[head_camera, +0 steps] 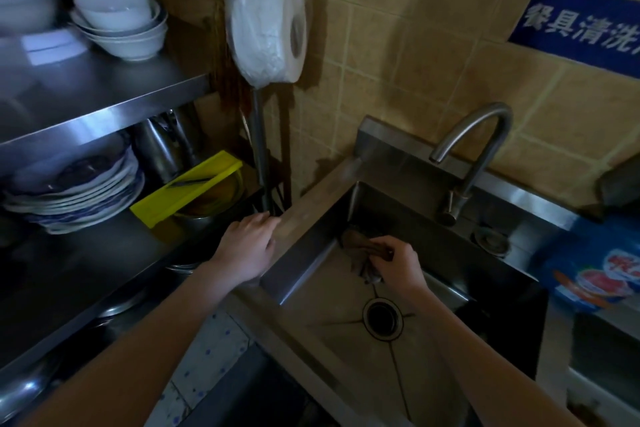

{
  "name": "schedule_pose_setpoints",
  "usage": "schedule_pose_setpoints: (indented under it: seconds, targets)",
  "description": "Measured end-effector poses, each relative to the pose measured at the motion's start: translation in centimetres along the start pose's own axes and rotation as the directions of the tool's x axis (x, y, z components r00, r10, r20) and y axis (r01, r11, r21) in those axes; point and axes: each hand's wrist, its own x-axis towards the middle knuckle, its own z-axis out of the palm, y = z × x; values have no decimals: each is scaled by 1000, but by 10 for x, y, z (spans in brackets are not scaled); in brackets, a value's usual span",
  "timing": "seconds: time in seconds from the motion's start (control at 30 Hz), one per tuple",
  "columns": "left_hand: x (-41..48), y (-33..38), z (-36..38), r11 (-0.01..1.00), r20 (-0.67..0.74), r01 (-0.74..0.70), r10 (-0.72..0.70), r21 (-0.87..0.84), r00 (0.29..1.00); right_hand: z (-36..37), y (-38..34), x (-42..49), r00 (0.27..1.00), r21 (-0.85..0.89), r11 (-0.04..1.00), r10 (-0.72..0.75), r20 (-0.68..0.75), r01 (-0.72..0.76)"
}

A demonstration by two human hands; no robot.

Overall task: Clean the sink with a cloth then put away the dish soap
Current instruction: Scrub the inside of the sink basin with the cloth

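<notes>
While left hand (247, 250) rests (fingers (264, 220) relaxed) on sink (311, 208) rim, right hand (398, 263) grips cloth (360, 241).

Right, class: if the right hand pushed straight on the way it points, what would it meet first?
The right hand, pushing the cloth it holds, would probably meet the sink wall at its far left corner; depth is unclear.

Left side's a stainless steel shelf rack (104, 104) with stacked white ceramic bowls (121, 24) up top, blue-patterned white plates (76, 194) and a yellow plastic tray (187, 187) below. A bagged white paper roll (266, 24) hangs beside it, and there's a blue wall sign with white characters (581, 28) on tan tiles.
</notes>
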Motion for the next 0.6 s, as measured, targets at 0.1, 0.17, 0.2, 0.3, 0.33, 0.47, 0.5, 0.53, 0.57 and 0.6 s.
schedule_pose_setpoints:
  seconds: [0.1,0.17,0.2,0.3,0.33,0.47,0.5,0.53,0.57,0.6]
  targets:
    - [-10,-7,-6,1000,9,-3,3,-25,1000,10,-6,-7,1000,3,1000,-5,-18,5]
    - [-17,-12,-10,1000,-2,2,-2,-25,1000,18,-11,-13,1000,7,1000,-16,-17,16]
    - [-21,-16,-13,1000,-10,4,-4,-24,1000,22,-14,-15,1000,10,1000,-24,-11,24]
    - [-31,-27,-20,999,-10,9,-10,-38,1000,34,-24,-22,999,25,998,-52,0,52]
    - [-35,-31,-22,999,-9,10,-11,-40,1000,38,-27,-24,998,30,998,-60,-3,61]
    - [-51,-46,-30,998,-26,42,-43,-38,999,50,-40,-31,997,25,996,-81,17,80]
    - [-55,-50,-31,998,-25,53,-54,-35,998,52,-43,-33,996,19,996,-87,24,86]
    - [-60,-54,-32,997,-26,65,-66,-32,997,55,-47,-34,995,12,995,-95,28,94]
    - [-66,-59,-33,997,-27,76,-77,-31,997,57,-50,-36,994,8,994,-106,31,106]
    - [-72,-64,-34,996,-31,86,-87,-28,996,61,-54,-37,992,7,993,-117,35,117]
